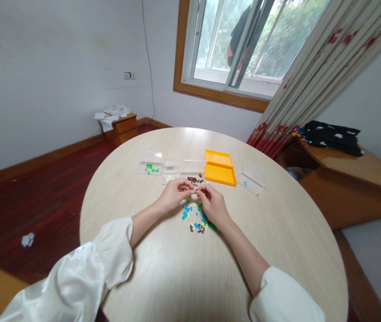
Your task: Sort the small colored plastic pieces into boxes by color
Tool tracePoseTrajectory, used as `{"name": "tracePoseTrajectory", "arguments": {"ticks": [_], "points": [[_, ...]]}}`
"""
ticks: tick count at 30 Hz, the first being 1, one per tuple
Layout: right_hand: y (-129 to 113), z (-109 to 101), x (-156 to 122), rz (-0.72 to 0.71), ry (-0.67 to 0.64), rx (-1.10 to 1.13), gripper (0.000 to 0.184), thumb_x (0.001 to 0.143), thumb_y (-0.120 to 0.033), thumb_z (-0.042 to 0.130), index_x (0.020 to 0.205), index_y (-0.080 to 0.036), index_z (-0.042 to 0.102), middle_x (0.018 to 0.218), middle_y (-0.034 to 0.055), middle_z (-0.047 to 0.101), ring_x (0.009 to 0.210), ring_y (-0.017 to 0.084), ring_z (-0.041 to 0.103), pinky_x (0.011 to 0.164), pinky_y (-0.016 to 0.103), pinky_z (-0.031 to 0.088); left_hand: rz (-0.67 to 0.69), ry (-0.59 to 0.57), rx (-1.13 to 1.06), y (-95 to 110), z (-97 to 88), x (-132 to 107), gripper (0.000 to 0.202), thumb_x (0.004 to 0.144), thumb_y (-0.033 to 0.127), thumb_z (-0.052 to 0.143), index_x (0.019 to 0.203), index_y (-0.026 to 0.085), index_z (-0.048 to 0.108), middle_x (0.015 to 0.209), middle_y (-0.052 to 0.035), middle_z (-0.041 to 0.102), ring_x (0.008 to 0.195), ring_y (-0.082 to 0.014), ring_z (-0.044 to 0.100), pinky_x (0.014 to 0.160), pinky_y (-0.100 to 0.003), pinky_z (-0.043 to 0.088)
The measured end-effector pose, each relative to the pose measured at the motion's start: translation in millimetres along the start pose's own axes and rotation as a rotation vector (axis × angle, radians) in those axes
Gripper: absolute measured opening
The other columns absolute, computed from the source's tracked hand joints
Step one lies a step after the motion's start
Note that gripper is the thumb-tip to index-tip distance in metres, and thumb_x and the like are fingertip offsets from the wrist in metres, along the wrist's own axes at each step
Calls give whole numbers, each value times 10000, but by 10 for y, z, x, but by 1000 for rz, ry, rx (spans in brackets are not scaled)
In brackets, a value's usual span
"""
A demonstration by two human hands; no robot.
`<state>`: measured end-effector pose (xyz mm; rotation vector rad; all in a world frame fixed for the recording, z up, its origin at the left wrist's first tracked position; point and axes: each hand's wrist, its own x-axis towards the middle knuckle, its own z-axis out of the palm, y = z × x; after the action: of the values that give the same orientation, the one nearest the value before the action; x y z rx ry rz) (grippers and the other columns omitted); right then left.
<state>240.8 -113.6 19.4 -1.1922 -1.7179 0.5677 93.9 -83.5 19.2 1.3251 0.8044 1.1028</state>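
My left hand (176,192) and my right hand (212,203) meet over the middle of a round pale wooden table (163,268). Both pinch with closed fingers at a tiny piece between their fingertips, too small to name. Just below them lies a loose pile of small bricks (195,218) in blue, brown, green and yellow. Behind the hands stands a row of clear plastic boxes: one with green bricks (150,168), an apparently empty one (170,172), one with brown bricks (193,176), and one at the right with a blue brick (251,181).
An open orange box (220,167) stands between the clear boxes. A low wooden bench with dark cloth (331,136) is at the right, beside a striped curtain (311,76). A small cabinet (121,125) stands by the far wall. Crumpled paper (27,239) lies on the dark floor.
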Motion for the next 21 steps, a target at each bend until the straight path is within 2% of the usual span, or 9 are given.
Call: {"name": "tracePoseTrajectory", "arguments": {"ticks": [5,11,14,19,21], "points": [[-38,8,72,32,-29,-25,173,833,-304,430,766,-182,532,688,12,593,604,138,526,585,241,413,-24,57,-19,28,14,-7,256,597,320,749,682,134,595,647,-8,632,604,-106,579,604,-237,451],[60,-89,510,31,53,-184,155,810,-275,454,761,-174,560,713,34,626,645,153,549,632,257,413,11,224,-111,16,-55,76,344,632,449,702,695,132,583,585,-7,633,498,-84,526,535,-219,425],[140,-94,675,48,11,-344,151,808,-237,474,777,-168,606,752,53,658,691,173,573,665,279,418,34,286,-117,14,-107,119,353,664,474,663,681,133,571,509,16,584,451,-76,486,495,-205,390],[232,-31,661,64,-64,-492,244,840,-201,469,983,-165,664,935,108,698,840,212,615,759,318,434,52,347,-80,33,-152,127,336,712,477,604,664,150,544,426,55,484,403,-71,407,452,-197,318],[234,-41,619,70,-72,-484,252,842,-197,470,978,-166,679,948,110,703,862,215,622,775,321,437,61,345,-32,33,-159,118,348,723,491,580,648,155,534,412,66,447,399,-71,377,447,-200,292]]}}
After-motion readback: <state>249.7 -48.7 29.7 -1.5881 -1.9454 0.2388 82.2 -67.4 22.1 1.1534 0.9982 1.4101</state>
